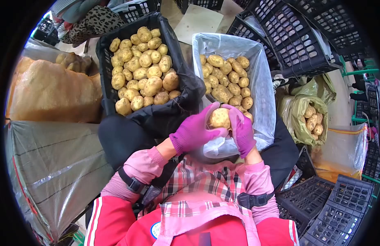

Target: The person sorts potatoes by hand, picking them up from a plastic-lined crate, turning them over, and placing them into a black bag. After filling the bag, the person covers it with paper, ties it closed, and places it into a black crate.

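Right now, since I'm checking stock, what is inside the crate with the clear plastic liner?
Loose potatoes lie piled in the lined crate. Its near end is covered by the left hand, right hand and the potato they hold; lower layers are hidden.

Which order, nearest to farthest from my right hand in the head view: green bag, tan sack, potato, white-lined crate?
1. potato, gripped in the right hand.
2. white-lined crate, just ahead of the hand.
3. green bag, off to the right.
4. tan sack, far on the left.
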